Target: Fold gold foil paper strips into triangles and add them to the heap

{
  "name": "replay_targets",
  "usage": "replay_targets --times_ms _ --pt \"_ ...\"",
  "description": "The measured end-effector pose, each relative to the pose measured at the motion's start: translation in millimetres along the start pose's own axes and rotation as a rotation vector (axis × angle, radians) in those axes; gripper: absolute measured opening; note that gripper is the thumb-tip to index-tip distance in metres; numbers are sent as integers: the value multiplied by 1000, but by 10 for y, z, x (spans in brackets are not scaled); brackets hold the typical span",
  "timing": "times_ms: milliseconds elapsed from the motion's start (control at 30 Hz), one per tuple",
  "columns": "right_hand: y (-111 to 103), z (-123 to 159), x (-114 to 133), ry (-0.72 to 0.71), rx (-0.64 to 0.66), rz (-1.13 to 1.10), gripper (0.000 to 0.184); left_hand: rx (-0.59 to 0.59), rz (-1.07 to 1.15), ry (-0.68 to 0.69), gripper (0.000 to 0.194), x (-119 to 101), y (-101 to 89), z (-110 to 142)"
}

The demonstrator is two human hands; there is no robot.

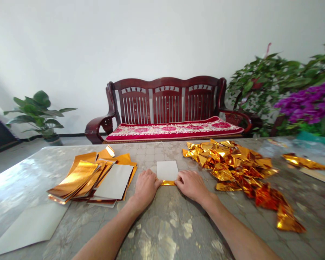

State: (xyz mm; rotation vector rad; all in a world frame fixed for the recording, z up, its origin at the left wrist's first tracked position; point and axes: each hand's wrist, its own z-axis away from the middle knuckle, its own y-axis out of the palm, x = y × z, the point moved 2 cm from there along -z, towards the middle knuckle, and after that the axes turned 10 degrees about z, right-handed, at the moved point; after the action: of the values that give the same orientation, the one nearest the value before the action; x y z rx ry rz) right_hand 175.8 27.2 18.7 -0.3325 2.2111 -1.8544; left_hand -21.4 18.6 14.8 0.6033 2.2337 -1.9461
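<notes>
A small sheet of paper, white side up with a gold foil edge folded toward me, lies on the table in front of me. My left hand pinches the left end of its folded near edge, fingers closed. My right hand presses and pinches the right end of the same fold. A stack of gold and white sheets lies fanned out to the left of my hands. A heap of folded gold foil pieces lies to the right.
A large white sheet lies at the table's near left. More gold foil sits at the far right. Behind the table stand a wooden bench with a red cushion, a potted plant and purple flowers.
</notes>
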Motion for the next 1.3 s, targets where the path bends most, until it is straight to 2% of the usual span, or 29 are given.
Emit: replay_targets --times_ms 467,1300 --pt "-36 12 -30 34 2 -2 24 68 -49 -47 31 -97 -43 26" --pt "-61 -5 -32 33 34 111 33 34 -113 -15 30 -112 -30 46"
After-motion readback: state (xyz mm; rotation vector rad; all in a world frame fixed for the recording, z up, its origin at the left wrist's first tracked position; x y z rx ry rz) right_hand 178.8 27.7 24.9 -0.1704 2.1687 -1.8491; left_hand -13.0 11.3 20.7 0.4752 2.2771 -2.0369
